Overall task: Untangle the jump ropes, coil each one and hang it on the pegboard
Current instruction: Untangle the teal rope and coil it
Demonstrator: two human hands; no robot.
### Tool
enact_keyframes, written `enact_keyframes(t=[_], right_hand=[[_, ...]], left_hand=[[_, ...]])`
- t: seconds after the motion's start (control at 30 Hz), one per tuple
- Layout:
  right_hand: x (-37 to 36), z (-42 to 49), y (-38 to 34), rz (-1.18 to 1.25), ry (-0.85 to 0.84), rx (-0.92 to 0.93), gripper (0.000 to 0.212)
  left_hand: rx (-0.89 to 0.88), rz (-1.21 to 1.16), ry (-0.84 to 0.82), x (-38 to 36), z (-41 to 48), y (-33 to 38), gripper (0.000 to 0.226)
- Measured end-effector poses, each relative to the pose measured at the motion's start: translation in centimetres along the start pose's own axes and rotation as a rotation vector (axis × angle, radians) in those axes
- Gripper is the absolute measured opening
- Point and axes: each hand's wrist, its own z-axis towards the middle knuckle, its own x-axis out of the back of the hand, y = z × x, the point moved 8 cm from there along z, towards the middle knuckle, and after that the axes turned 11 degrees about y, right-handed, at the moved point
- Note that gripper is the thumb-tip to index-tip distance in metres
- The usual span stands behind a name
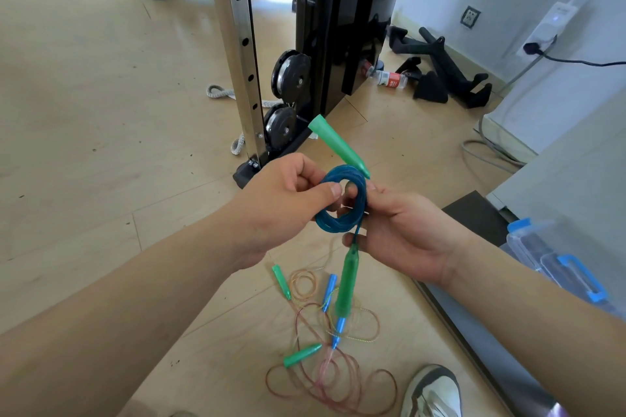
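Both hands were up in front of the chest, clamped on the same blue coil (333, 225), a jump rope wound into a tight little ring. The left hand (281, 203) pinched the coil's left side, with the thumb lying across the strands and the fingers curled behind. The right hand (406, 230) had the coil's right side. Its fingers were wrapped round the back, one fingertip poked through the hole, and the thumb sat just under the coil where the rope ran out.

One green handle (337, 145) stuck up and away from the top of the coil, tilted to the left. The other green handle (347, 281) hung straight down below the coil on a short bit of rope.

Well below the coil, on the wooden floor (84, 112), the rest sat in a loose tangle of thin ropes (325, 366), pinkish and yellowish, with small green and blue handles mixed in. None of it touched the coil. Below and right of the coil was a shoe (432, 393), right by the tangle.

Above the coil stood the black gym machine (338, 27). Up and to the coil's right a plastic bottle (389, 78) lay on its side. A clear box with blue latches (555, 267) sat off to the coil's right.
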Motion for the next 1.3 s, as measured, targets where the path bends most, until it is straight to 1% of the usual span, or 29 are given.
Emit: enact_keyframes(t=[0.13, 0.2, 0.27, 0.37, 0.47, 0.57, 0.7, 0.73, 0.77, 0.8, 0.83, 0.87, 0.9, 0.93, 0.97, 1.0, 1.07, 1.13, 1.2, 1.3], right_hand=[[0.0, 0.0, 0.1, 0.014, 0.024, 0.007, 0.023], [-0.2, 0.0, 0.4, 0.005, 0.037, -0.006, 0.023], [-0.3, -0.1, 0.8, -0.035, 0.084, -0.025, 0.027], [0.2, -0.5, 2.0, -0.184, 0.203, -0.073, 0.034], [0.5, -1.0, 3.3, -0.316, 0.238, -0.147, 0.042], [0.5, -1.5, 3.7, -0.397, 0.251, -0.157, 0.04], [1.7, -2.4, 3.7, -0.614, 0.333, -0.153, 0.028], [1.9, -2.6, 3.2, -0.634, 0.353, -0.137, 0.028], [1.8, -3.0, 2.4, -0.62, 0.369, -0.105, 0.038], [1.7, -3.3, 1.2, -0.597, 0.37, -0.048, 0.054], [1.2, -3.7, -0.4, -0.573, 0.334, 0.037, 0.073], [0.2, -4.2, -2.1, -0.565, 0.255, 0.13, 0.085], [-1.0, -4.8, -3.6, -0.569, 0.152, 0.218, 0.088], [-2.2, -5.6, -4.8, -0.572, 0.049, 0.295, 0.083], [-2.9, -6.2, -5.8, -0.559, -0.011, 0.348, 0.072], [-3.2, -6.7, -6.5, -0.542, -0.032, 0.388, 0.061], [-3.4, -7.1, -7.1, -0.556, -0.007, 0.442, 0.04], [-3.0, -6.7, -7.0, -0.633, 0.064, 0.482, 0.026], [-2.8, -6.1, -6.4, -0.704, 0.102, 0.489, 0.02], [-2.9, -5.5, -5.7, -0.832, 0.084, 0.511, 0.031]], left_hand=[[0.001, -0.134, 0.026, 0.1, -0.3, 0.9, 0.01], [-0.028, -0.159, 0.028, 0.4, -0.5, 1.8, 0.009], [-0.09, -0.106, 0.055, 1.1, -0.5, 3.0, 0.01], [-0.206, 0.021, 0.106, 2.6, -0.4, 5.1, 0.013], [-0.298, 0.144, 0.126, 3.8, -0.6, 6.6, 0.013], [-0.329, 0.23, 0.089, 3.7, -1.3, 7.4, 0.012], [-0.34, 0.247, 0.067, 3.5, -2.1, 8.1, 0.012], [-0.347, 0.257, 0.064, 3.5, -2.3, 8.3, 0.013], [-0.351, 0.263, 0.06, 3.3, -2.5, 8.4, 0.013], [-0.354, 0.262, 0.054, 3.2, -2.6, 8.5, 0.013], [-0.357, 0.254, 0.044, 3.0, -2.8, 8.6, 0.013], [-0.363, 0.244, 0.031, 2.8, -3.0, 8.7, 0.013], [-0.372, 0.235, 0.016, 2.6, -3.2, 8.8, 0.013], [-0.385, 0.228, 0.002, 2.4, -3.3, 8.9, 0.012], [-0.396, 0.217, -0.008, 2.3, -3.4, 8.9, 0.012], [-0.402, 0.199, -0.014, 2.3, -3.5, 8.9, 0.012], [-0.402, 0.152, -0.021, 2.5, -3.4, 8.8, 0.011], [-0.4, 0.127, -0.045, 2.6, -3.1, 8.6, 0.011], [-0.387, 0.098, -0.074, 2.6, -2.9, 8.0, 0.011], [-0.399, 0.121, -0.1, 2.3, -2.2, 7.0, 0.011]])
